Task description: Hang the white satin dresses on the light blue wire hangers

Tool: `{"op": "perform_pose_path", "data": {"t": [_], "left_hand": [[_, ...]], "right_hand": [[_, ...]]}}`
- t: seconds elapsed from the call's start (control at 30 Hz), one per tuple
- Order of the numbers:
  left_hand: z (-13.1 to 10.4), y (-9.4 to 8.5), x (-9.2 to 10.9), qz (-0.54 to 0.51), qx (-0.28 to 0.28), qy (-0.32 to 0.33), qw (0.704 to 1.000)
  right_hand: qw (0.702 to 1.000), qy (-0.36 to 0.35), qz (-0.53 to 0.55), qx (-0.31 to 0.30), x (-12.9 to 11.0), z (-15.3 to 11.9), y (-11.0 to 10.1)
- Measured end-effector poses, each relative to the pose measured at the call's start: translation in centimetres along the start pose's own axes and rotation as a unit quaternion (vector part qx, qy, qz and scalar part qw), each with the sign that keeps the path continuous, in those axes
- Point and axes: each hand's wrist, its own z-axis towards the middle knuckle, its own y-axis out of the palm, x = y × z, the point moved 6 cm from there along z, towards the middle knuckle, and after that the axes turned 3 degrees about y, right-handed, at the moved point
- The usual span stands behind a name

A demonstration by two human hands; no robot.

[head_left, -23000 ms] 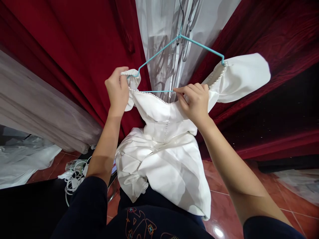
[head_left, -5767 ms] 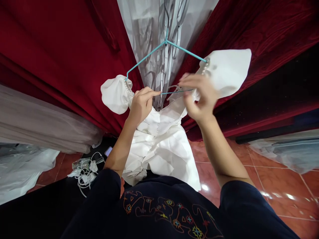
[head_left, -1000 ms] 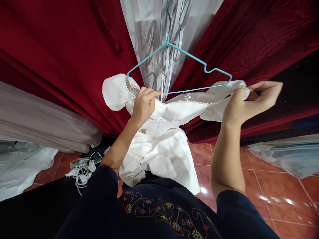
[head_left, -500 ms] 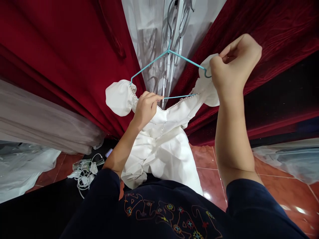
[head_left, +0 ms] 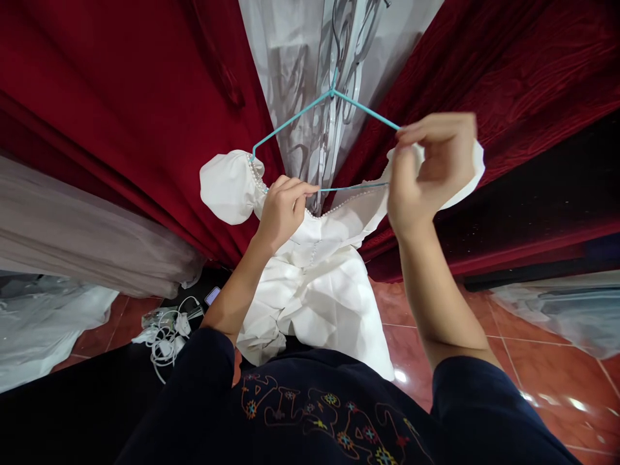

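A white dress [head_left: 329, 284] with puffed sleeves and a pearl-trimmed neckline hangs in front of me on a light blue hanger [head_left: 293, 121]. My left hand [head_left: 285, 210] is closed in a pinch on the hanger's lower bar, just above the neckline. At the hanger's right end, my right hand [head_left: 431, 171] has its fingertips on the sloping arm; the hand is slightly blurred. Behind that hand the right puffed sleeve [head_left: 472, 174] is partly hidden. The left puffed sleeve [head_left: 227, 187] sits around the hanger's left end.
A white metal rack [head_left: 356, 51] stands behind the hanger, between red curtains [head_left: 121, 97]. White cables [head_left: 167, 342] and a phone-like object [head_left: 212, 296] lie on a black surface at lower left. Pale tulle [head_left: 557, 310] hangs at the right above red floor tiles [head_left: 533, 368].
My right hand has moved left and down from the right sleeve to the hanger's right end, and the sleeve now shows behind it. The left hand keeps its grip.
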Motion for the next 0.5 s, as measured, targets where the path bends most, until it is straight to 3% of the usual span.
{"op": "perform_pose_path", "data": {"t": [0.1,0.17,0.23,0.37,0.5], "left_hand": [[0.1,0.0,-0.3,0.001,-0.001,-0.008,1.0],[0.2,0.1,-0.3,-0.002,0.001,-0.006,1.0],[0.2,0.1,-0.2,-0.005,0.002,-0.005,1.0],[0.3,0.3,-0.2,0.002,-0.004,-0.016,1.0],[0.3,0.3,-0.1,-0.002,-0.003,-0.024,1.0]], "right_hand": [[0.994,-0.06,-0.052,-0.07,-0.8,-2.1,-0.3],[0.995,-0.049,-0.08,-0.045,0.6,-2.2,-1.9],[0.994,0.001,-0.102,-0.026,2.4,-1.5,-3.4],[0.989,0.131,-0.049,-0.056,4.8,-0.3,-4.3],[0.983,0.185,0.004,-0.014,5.9,1.0,-4.5]]}}
